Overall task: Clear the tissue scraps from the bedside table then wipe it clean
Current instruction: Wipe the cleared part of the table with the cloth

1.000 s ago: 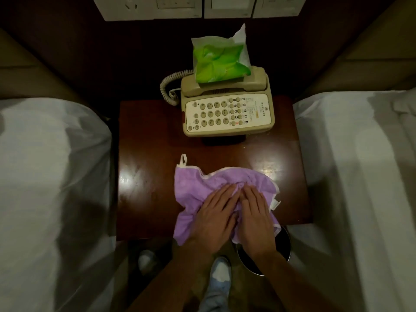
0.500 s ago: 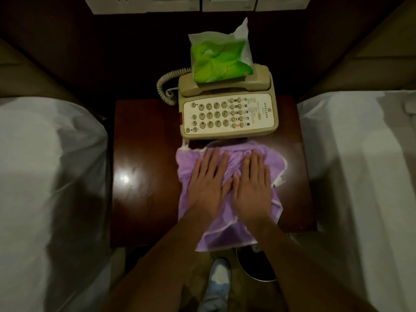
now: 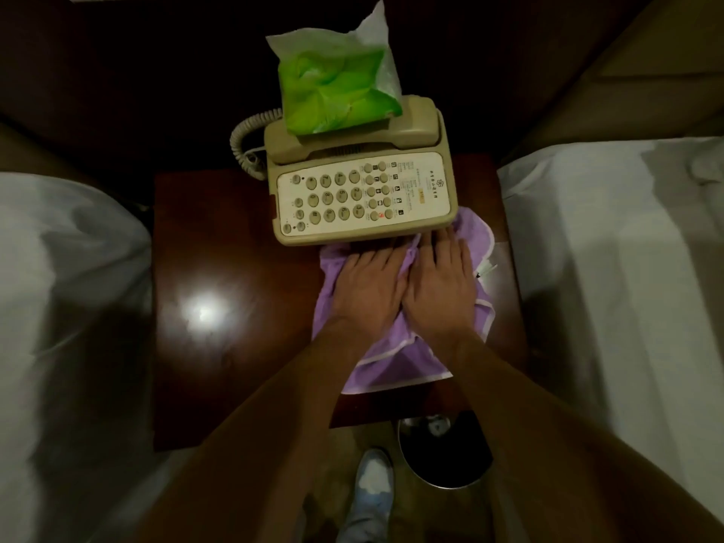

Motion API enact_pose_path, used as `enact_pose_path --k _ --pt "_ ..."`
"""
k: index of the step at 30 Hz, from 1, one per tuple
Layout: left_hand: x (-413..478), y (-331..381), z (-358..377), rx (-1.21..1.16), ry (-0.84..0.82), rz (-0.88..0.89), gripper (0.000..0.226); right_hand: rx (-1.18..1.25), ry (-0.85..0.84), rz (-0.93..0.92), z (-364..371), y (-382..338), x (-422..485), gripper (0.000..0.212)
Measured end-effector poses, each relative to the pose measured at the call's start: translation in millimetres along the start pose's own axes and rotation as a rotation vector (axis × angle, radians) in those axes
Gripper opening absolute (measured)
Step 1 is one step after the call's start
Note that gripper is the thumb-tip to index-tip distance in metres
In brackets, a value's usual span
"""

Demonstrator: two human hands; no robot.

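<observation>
Beige telephone (image 3: 364, 190), green tissue pack (image 3: 337, 92) on its handset, white beds (image 3: 627, 268) either side, bin (image 3: 446, 452) below

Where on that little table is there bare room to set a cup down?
The left half of the table is bare, between the left bed and the purple cloth. The right side is crowded: phone, cloth, and both hands, left hand and right hand.

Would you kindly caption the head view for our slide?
Both hands, left hand and right hand, press a purple cloth on the bedside table beside the telephone.
</observation>
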State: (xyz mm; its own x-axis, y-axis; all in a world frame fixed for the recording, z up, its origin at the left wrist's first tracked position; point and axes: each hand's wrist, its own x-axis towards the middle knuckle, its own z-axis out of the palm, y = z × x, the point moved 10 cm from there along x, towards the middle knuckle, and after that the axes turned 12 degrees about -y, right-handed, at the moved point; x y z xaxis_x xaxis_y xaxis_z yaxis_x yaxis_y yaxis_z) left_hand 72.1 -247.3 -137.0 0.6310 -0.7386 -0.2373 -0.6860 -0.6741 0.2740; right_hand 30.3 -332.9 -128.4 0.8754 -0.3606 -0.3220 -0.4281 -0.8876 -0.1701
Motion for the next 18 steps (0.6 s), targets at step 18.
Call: enact_pose_path --k 18 --pt "-91 89 54 0.078 -0.072 -0.029 0.098 0.060 -0.147 0.129 57 48 -125 0.073"
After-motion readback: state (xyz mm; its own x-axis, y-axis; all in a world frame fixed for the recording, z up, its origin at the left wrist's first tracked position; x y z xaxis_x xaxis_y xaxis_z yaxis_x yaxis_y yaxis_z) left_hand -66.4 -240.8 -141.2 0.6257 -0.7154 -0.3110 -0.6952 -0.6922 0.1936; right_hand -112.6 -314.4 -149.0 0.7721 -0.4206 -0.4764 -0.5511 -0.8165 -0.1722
